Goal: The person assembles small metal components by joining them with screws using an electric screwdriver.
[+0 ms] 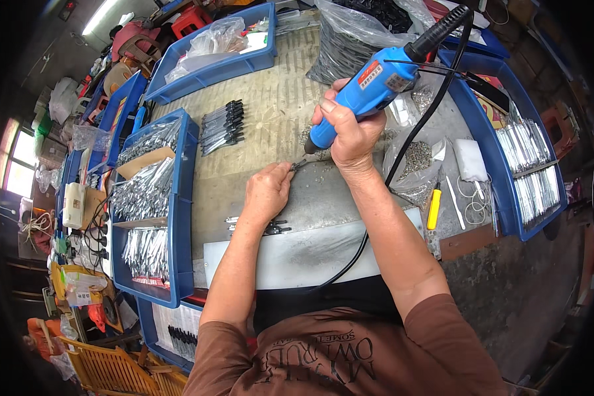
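Observation:
My right hand (353, 135) is wrapped round a blue electric screwdriver (371, 82), tilted with its black nose down and its cable end up to the right. The nose points at a small dark metal part (299, 164), which my left hand (268, 190) pinches against the worn tabletop. Whether the bit touches the part I cannot tell. Several more dark and silvery parts (275, 228) lie by my left wrist, partly hidden by the forearm. Farther off to the left, a row of black-ended parts (222, 127) is laid out on the table.
At the left stands a blue divided bin (187, 198) full of metal strips; another blue bin (553, 214) holds silvery strips at the right. Small screws (417, 157) lie in a plastic bag near a yellow-handled screwdriver (434, 209). The black cable (402, 148) hangs past my right forearm.

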Demonstrator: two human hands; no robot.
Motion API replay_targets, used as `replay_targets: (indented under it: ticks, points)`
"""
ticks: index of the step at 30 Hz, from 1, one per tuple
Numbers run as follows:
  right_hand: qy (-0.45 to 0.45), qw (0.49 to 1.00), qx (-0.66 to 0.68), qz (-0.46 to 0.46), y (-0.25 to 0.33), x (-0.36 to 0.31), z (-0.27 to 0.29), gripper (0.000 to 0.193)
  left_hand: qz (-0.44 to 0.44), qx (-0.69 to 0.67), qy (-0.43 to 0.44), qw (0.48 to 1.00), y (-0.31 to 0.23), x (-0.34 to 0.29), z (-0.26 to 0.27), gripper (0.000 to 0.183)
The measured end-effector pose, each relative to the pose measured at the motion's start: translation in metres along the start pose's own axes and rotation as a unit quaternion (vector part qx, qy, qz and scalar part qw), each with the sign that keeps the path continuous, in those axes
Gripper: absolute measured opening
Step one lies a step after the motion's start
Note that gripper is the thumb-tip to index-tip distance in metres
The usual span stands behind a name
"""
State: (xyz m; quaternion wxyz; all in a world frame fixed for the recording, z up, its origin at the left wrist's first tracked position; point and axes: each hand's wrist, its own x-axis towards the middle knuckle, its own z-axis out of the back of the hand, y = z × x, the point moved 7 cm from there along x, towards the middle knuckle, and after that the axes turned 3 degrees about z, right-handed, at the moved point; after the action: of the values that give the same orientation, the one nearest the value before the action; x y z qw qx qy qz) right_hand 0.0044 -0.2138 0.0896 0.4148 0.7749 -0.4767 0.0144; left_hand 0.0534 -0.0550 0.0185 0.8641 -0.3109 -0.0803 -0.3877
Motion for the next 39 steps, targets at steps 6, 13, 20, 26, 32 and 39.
replay_targets:
  ticks: [6,13,20,26,32,39]
  points:
    - [-0.002,1.0,0.004,0.005,0.0,0.001,0.001,0.027,0.006,0.016,0.0,1.0,-0.002,0.0,0.0,0.017]
    - [-0.007,1.0,0.001,-0.001,0.0,0.001,0.002,0.027,0.021,0.044,0.001,0.999,-0.005,0.003,0.004,0.018]
    - [-0.013,1.0,0.021,-0.001,-0.004,0.002,0.005,0.028,-0.031,0.086,-0.003,0.996,-0.006,0.002,0.002,0.019]
    - [-0.016,1.0,0.026,-0.002,-0.003,0.002,0.004,0.028,0.01,0.035,-0.011,0.999,0.003,0.003,0.006,0.016]
    - [-0.015,1.0,0.001,0.004,-0.003,0.003,0.004,0.027,-0.041,0.013,0.044,0.998,-0.006,-0.001,0.007,0.015]
    - [-0.015,1.0,-0.002,0.011,-0.001,0.005,0.006,0.026,-0.085,0.0,0.074,0.994,-0.03,-0.007,0.006,0.014]
